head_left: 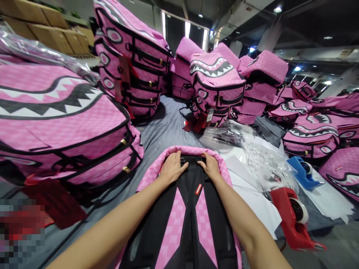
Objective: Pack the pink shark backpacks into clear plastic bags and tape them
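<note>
A pink-checked backpack (174, 220) with black straps lies in front of me, its back panel facing up. Near its top edge my left hand (171, 168) grips the pink fabric, fingers curled over and thumb toward the black centre. My right hand (211, 168) takes hold of the same edge on the other side. Between my thumbs are small black strap buckles (199, 160), and a small red label (198, 189) sits below them. The fingertips beyond the rim are partly hidden.
Pink shark-mouth backpacks stand stacked at left (131, 67) and centre (215, 80). A large backpack (56, 130) lies nearby at left. On the right are clear plastic bags (260, 157), white paper sheets (258, 203), a red tape dispenser (288, 220) and a blue tape dispenser (303, 173).
</note>
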Motion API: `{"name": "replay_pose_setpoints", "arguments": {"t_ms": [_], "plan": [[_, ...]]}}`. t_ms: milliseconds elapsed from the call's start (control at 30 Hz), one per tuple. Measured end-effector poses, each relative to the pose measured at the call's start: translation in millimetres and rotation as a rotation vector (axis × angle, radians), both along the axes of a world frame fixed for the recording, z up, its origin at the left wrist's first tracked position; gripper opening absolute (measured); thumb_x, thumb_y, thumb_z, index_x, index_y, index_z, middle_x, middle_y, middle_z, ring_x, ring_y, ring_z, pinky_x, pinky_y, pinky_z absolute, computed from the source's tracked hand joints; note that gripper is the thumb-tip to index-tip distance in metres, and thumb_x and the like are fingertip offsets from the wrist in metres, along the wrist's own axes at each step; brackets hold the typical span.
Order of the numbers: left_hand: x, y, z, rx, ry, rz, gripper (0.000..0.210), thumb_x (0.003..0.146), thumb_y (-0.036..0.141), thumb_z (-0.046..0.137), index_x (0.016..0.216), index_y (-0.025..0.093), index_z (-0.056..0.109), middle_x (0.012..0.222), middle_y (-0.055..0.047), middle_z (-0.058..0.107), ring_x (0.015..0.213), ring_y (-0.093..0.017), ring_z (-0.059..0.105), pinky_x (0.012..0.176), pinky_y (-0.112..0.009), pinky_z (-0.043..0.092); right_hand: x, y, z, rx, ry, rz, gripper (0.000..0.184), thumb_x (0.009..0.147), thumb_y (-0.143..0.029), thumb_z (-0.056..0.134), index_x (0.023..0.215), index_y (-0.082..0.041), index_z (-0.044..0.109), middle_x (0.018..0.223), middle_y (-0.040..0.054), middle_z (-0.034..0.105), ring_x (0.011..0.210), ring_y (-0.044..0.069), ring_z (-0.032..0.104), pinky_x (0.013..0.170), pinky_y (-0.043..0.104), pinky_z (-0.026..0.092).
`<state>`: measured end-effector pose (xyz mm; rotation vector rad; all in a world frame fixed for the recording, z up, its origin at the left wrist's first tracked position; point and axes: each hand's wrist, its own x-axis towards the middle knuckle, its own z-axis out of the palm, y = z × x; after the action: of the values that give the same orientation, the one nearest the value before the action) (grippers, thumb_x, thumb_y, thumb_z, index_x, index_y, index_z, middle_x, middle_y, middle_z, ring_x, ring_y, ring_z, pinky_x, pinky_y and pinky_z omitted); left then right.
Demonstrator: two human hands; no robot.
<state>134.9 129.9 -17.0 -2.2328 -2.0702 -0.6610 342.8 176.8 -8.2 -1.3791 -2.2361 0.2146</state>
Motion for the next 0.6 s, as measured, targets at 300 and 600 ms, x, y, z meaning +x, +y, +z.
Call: {"name": "replay_pose_setpoints", "arguments": {"t_ms": [300,600], "plan": [[-22,33,0.6,-0.066,0.063,-0.055,0.058,0.088,0.048,0.051,0.127,0.005,0.055,0.121,-0.023,0.066,0.117,-0.035,0.061,0.104,-0.047,0.045,-16,6,-11.0,0.051,0.003,-0.144,0.019,0.089,-0.033,0.072,0.104,-0.021,0.070,0.110,0.0110,0.068,0.103,0.028,0.065,0.090,0.039,0.051],[41,-6,11.3,-0.212,0.088,-0.263,0.081,0.092,0.073,0.037,0.156,0.023,0.033,0.160,-0.016,0.038,0.150,-0.036,0.029,0.120,-0.061,0.018,-11,17,5.5,-0.049,-0.097,-0.034,0.020,0.091,-0.016,0.063,0.109,-0.021,0.070,0.105,0.0059,0.071,0.093,0.019,0.068,0.085,0.029,0.053]]}}
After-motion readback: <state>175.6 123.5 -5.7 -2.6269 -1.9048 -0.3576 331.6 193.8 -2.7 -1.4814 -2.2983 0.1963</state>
